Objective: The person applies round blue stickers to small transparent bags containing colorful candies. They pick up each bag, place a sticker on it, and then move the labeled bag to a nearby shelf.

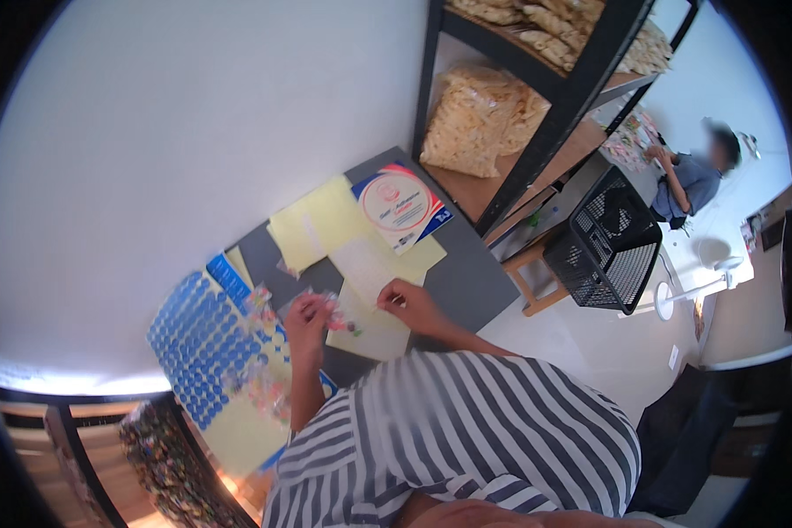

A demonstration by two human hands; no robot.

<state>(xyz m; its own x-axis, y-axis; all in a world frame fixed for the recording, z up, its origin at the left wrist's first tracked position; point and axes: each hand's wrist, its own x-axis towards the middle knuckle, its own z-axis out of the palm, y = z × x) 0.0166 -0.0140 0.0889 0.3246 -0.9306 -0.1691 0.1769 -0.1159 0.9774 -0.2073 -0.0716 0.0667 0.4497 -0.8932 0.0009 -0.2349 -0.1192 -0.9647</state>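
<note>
My left hand [307, 325] grips a small clear plastic packet [338, 313] with pink and dark pieces inside. To its right, my right hand [410, 305] hovers at a pale label sheet [363, 267], thumb and fingertips drawn together. Anything tiny between those fingertips is too small to make out. Under both hands lie overlapping yellowish sheets [366, 333] on a dark grey tabletop [465, 277]. Another filled packet [259, 305] rests just left of my left hand. More packets [267, 396] are heaped beyond my left forearm, on sheets of round blue stickers [195, 343].
A printed self-adhesive label pack [402, 204] lies near the table's far corner. Black shelving [534, 158] with bagged pale dry goods [472, 122] stands alongside. Right of it are a black plastic basket [607, 244] on a wooden stool [534, 284] and a seated person [690, 178].
</note>
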